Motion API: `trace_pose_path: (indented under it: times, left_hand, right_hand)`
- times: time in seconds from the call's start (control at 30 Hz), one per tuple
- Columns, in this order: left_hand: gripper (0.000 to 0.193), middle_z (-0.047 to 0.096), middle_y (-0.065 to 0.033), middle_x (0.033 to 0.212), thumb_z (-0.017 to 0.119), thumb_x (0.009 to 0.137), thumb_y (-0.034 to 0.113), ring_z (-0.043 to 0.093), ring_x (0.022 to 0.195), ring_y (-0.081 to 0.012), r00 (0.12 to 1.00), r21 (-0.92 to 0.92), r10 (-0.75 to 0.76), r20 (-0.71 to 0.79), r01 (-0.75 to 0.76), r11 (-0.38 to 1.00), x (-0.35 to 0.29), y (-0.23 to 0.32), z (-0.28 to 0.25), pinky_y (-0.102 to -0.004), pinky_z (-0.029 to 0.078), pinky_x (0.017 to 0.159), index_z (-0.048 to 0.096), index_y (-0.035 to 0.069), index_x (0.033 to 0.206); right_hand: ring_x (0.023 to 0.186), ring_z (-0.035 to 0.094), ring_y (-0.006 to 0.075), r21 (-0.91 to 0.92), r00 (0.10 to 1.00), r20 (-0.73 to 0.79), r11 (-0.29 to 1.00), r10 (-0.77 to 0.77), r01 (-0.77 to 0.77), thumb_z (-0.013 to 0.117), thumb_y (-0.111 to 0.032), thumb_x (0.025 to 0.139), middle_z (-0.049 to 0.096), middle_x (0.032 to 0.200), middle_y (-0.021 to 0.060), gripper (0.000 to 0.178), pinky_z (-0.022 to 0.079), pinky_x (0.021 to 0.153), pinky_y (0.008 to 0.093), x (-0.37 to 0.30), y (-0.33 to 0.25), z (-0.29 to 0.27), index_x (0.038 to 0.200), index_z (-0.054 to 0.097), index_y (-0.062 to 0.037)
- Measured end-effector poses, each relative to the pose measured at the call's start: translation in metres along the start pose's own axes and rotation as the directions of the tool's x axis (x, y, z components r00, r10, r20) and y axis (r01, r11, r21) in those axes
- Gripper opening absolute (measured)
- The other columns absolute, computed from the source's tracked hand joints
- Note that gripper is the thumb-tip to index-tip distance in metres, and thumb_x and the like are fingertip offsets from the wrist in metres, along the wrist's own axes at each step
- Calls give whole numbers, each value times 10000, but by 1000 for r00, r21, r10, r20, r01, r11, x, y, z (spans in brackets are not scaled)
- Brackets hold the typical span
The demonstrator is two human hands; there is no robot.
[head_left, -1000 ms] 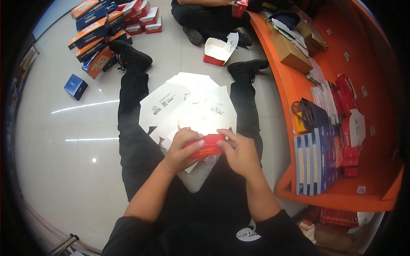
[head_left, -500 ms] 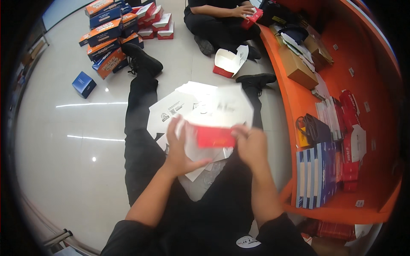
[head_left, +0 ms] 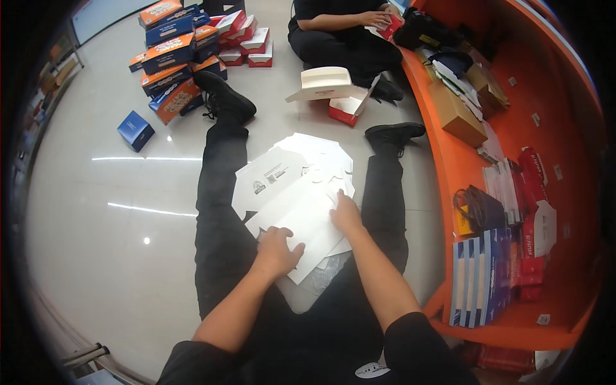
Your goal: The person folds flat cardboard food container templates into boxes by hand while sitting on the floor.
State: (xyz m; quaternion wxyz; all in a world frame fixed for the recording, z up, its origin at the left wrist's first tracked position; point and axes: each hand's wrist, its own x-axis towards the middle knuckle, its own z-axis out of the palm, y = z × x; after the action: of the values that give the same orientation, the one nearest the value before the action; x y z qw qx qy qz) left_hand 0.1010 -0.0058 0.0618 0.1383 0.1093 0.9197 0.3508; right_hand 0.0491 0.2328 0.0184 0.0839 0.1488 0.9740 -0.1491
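Note:
A fanned pile of flat white cardboard box blanks (head_left: pixel 269 176) lies between my outstretched legs, some with small dark print. Bent fingers and a thumb of my left hand (head_left: pixel 277 252) grip the near left edge of the top box blank (head_left: pixel 301 221). On its right edge, my right hand (head_left: pixel 346 213) pinches the same blank, its forefinger pointing away from me. Undersides of both hands' fingers are hidden. Beyond the pile stands a folded box (head_left: pixel 325 78) with a white inside and spread flaps, close to an open red-and-white box (head_left: pixel 344 111).
Blue-and-orange boxes (head_left: pixel 168 54) and red-and-white boxes (head_left: pixel 256 42) are stacked at the far left. A small blue box (head_left: pixel 135 131) stands alone on the floor. At right, an orange shelf (head_left: pixel 427 138) holds cartons and books. Across from me, a seated person (head_left: pixel 343 38) handles something red.
The red box piece has left my hands, and a folded box now stands beyond the pile. Both hands have come down onto the top white blank.

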Motion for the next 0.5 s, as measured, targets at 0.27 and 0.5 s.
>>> trace_pose_path:
  times: [0.27, 0.5]
  left_hand:
    - [365, 543, -219, 1219, 691, 787, -17, 539, 1164, -401, 976, -284, 117, -186, -167, 944, 28, -14, 31, -444, 450, 1026, 619, -20, 1145]
    - [484, 466, -292, 1271, 587, 738, -128, 451, 1240, -463, 882, -142, 73, -466, -156, 978, 41, -12, 79, -471, 411, 1061, 518, -69, 1214]
  right_hand:
    - [1126, 651, 413, 114, 999, -17, 992, 48, -46, 572, -45, 894, 675, 1162, 273, 431, 511, 983, 464, 3, 10, -1, 1324, 590, -6]
    - [976, 695, 440, 177, 988, -81, 978, 130, -115, 547, -48, 896, 706, 997, 285, 387, 540, 851, 520, -22, 2, 7, 1281, 592, -23]
